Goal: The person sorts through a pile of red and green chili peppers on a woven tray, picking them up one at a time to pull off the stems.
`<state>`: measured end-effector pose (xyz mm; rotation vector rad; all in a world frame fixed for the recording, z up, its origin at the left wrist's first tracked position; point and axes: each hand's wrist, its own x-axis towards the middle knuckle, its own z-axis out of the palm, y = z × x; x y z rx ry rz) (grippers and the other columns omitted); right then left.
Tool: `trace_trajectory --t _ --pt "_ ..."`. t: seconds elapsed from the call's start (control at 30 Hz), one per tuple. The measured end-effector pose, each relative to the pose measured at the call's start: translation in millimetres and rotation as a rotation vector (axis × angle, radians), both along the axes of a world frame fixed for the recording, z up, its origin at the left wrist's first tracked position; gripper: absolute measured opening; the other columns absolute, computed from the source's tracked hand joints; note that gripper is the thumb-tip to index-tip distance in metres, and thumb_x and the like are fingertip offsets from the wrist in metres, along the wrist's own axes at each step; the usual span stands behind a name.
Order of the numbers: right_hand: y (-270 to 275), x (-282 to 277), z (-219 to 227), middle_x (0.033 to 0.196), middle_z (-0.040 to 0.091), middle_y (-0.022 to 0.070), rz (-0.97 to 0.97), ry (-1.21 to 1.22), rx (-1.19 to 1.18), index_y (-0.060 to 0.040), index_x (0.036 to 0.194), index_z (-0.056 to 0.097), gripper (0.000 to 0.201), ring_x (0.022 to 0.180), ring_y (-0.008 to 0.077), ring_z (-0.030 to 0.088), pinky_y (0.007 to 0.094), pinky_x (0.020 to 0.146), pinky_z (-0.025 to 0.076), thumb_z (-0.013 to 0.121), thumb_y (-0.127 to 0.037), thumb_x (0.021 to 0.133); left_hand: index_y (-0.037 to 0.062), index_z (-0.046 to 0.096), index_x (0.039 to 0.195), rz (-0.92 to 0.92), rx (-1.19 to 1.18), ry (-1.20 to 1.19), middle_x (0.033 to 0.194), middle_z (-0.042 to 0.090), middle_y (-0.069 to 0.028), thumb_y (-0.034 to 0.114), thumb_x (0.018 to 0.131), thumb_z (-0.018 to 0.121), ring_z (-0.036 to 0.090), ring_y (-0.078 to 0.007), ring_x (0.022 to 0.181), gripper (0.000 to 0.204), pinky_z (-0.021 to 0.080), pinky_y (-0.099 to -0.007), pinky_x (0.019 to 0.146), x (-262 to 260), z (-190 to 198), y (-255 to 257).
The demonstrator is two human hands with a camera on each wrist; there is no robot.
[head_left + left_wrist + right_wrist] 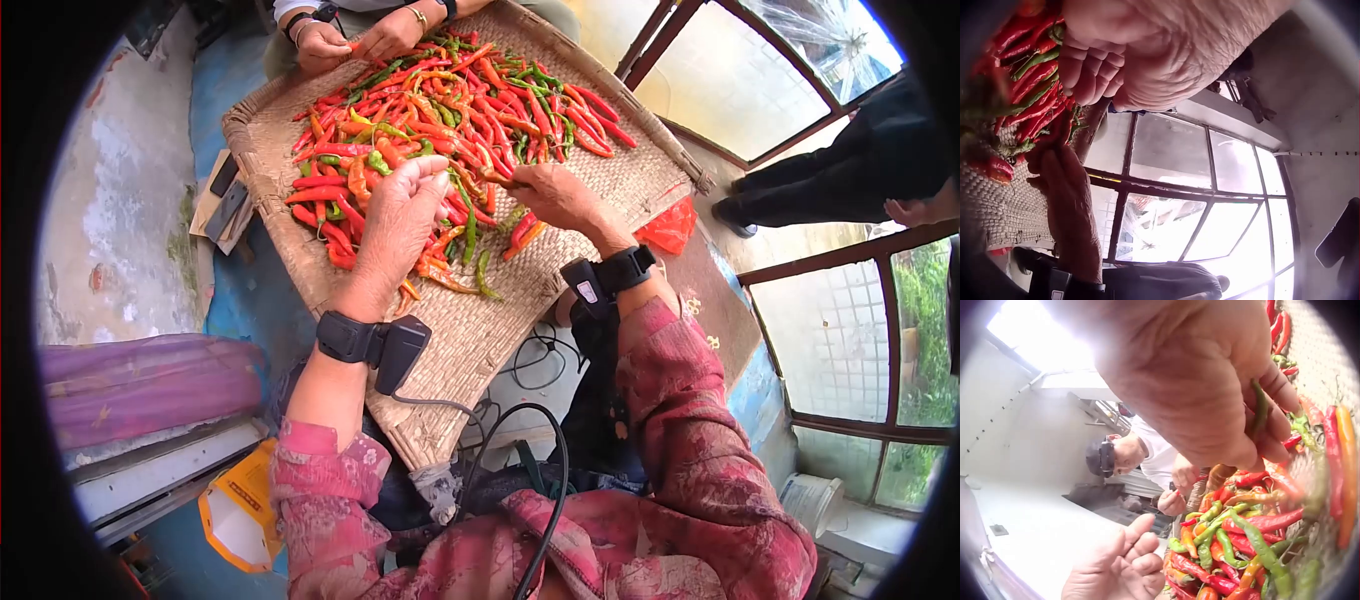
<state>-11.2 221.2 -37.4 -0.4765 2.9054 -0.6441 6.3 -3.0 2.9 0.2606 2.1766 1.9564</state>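
Red, orange and green chili peppers (440, 110) lie heaped on a woven tray (450, 350). My right hand (565, 200) is over the right part of the heap, its fingers curled round a green pepper (1260, 411), which the palm partly hides. To its left, my left hand (400, 215) is raised above the near side of the heap; in the right wrist view the left hand (1119, 569) has loosely bent fingers and nothing visible in them. The left wrist view shows the right hand (1072, 206) beside the peppers (1035, 94).
Another person's hands (365, 42) are at the tray's far edge, by the peppers. Someone in dark trousers (850, 150) stands at the right. A red plastic bag (668, 225) lies beside the tray. A black cable (563, 450) runs near my lap.
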Motion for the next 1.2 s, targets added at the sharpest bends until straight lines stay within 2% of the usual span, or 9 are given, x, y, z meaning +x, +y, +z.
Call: trace_trajectory --t 0.17,0.27,0.43,0.57,0.7,0.8,0.97,1.1,1.2 --pt "-25 28 23 0.069 0.053 0.0051 0.094 -0.187 -0.521 -0.0019 0.094 0.05 0.021 0.066 0.0145 0.054 0.0295 0.062 0.046 0.045 -0.022 0.094 0.0035 0.056 0.108 -0.029 0.095 -0.148 0.077 0.053 0.003 0.03 0.09 0.054 0.046 -0.0019 0.061 0.032 0.04 -0.0162 0.055 6 -4 12" --pt "-39 36 16 0.066 0.049 0.0037 0.235 -0.013 -0.521 -0.0025 0.093 0.049 0.025 0.062 0.0132 0.051 0.0284 0.056 0.045 0.046 -0.027 0.094 0.0072 0.058 0.094 -0.01 0.192 -0.226 0.07 0.048 0.0069 0.032 0.09 0.054 0.042 -0.0003 0.056 0.026 0.035 -0.0145 0.048 8 -8 17" --pt "-48 36 16 0.063 0.047 0.0031 0.189 -0.163 -0.639 -0.0033 0.094 0.05 0.033 0.057 0.0107 0.048 0.0281 0.05 0.04 0.044 -0.036 0.095 0.0037 0.059 0.084 -0.064 0.176 -0.222 0.067 0.05 0.0045 0.027 0.089 0.056 0.043 -0.0017 0.058 0.024 0.036 -0.0186 0.05 4 -8 14" --pt "-49 38 9 0.064 0.054 0.0169 0.279 -0.009 -0.435 0.0002 0.091 0.052 0.033 0.061 0.0357 0.055 0.0422 0.061 0.044 0.05 -0.033 0.091 0.0057 0.057 0.083 -0.106 0.063 -0.141 0.067 0.048 0.0052 0.028 0.09 0.055 0.041 -0.0016 0.057 0.024 0.034 -0.0176 0.049 3 -14 12" --pt "-31 32 10 0.072 0.058 0.0165 0.238 -0.068 -0.181 -0.0013 0.089 0.054 0.022 0.068 0.0312 0.059 0.041 0.061 0.045 0.054 -0.023 0.087 0.006 0.056 0.087 0.094 0.183 -0.054 0.068 0.047 0.0047 0.031 0.091 0.052 0.041 -0.0024 0.055 0.025 0.035 -0.017 0.047 -9 -1 1" --pt "-10 29 14 0.08 0.062 0.0142 0.01 -0.006 0.05 -0.0056 0.09 0.056 0.011 0.078 0.0324 0.06 0.0428 0.067 0.047 0.053 -0.009 0.08 0.0053 0.056 0.088 0.209 0.179 -0.027 0.068 0.048 0.0046 0.033 0.092 0.051 0.043 -0.0023 0.055 0.028 0.036 -0.0164 0.048 -22 7 -18" --pt "3 22 -20 0.088 0.06 0.0147 0.11 0.056 0.109 -0.0062 0.092 0.058 0.018 0.088 0.0336 0.058 0.0432 0.075 0.046 0.053 -0.002 0.075 -0.0046 0.044 0.124 0.355 0.115 0.075 0.095 0.054 -0.0061 0.021 0.087 0.059 0.052 -0.0087 0.076 0.047 0.045 -0.021 0.06 -28 7 -24" --pt "-3 18 -26 0.091 0.057 0.0139 0.176 0.046 0.191 -0.0083 0.093 0.06 0.02 0.091 0.0324 0.057 0.0415 0.076 0.046 0.054 -0.001 0.075 0.0 0.043 0.127 0.348 -0.018 0.214 0.107 0.053 -0.0082 0.03 0.087 0.059 0.052 -0.0091 0.084 0.053 0.043 -0.0184 0.063 -25 6 -24" --pt "-7 22 -21 0.092 0.056 0.0121 0.13 0.024 0.256 -0.0091 0.09 0.06 0.017 0.093 0.0307 0.056 0.0403 0.077 0.046 0.057 -0.004 0.074 -0.003 0.05 0.118 0.224 0.045 0.136 0.103 0.056 -0.0098 0.019 0.087 0.058 0.054 -0.0108 0.085 0.039 0.045 -0.0237 0.074 -19 7 -18"
